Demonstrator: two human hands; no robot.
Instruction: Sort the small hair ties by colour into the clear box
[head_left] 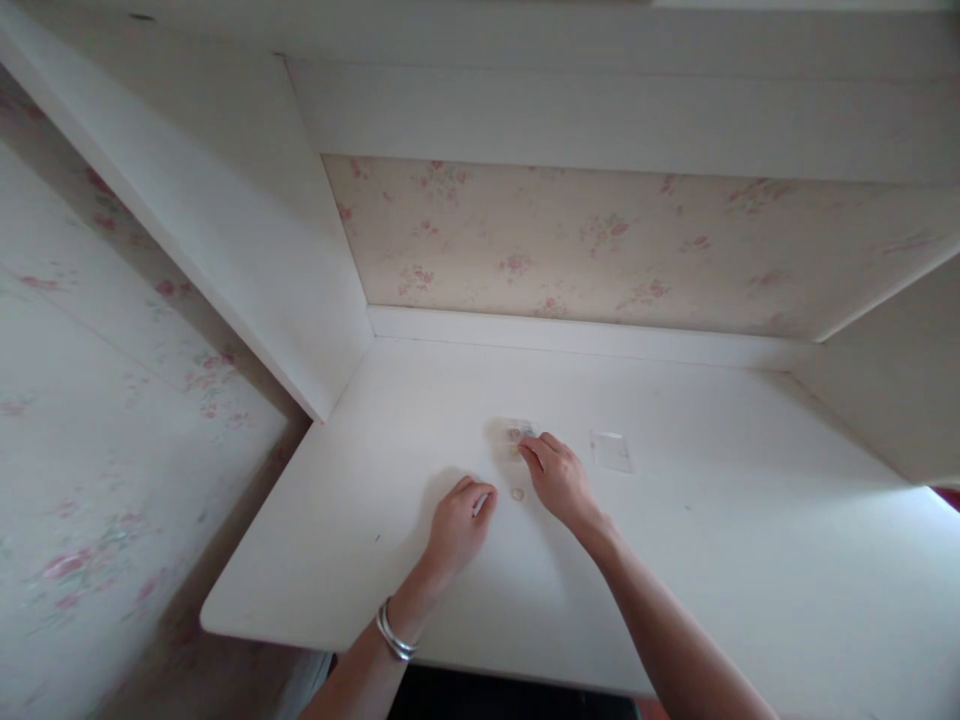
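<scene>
My left hand [459,522] rests on the white desk [712,560] with its fingers curled; something small and pale seems pinched at the fingertips, too small to tell. My right hand [558,478] reaches forward, its fingertips touching a small clear packet [514,433] with dark bits inside. A tiny round pale object [517,494] lies on the desk between the two hands. A silver bracelet [393,634] circles my left wrist.
A second small clear plastic square [611,451] lies flat just right of my right hand. White side panels and a floral back wall [600,240] enclose the desk. The desk's left front corner [214,620] is rounded, with floral wallpaper beyond it.
</scene>
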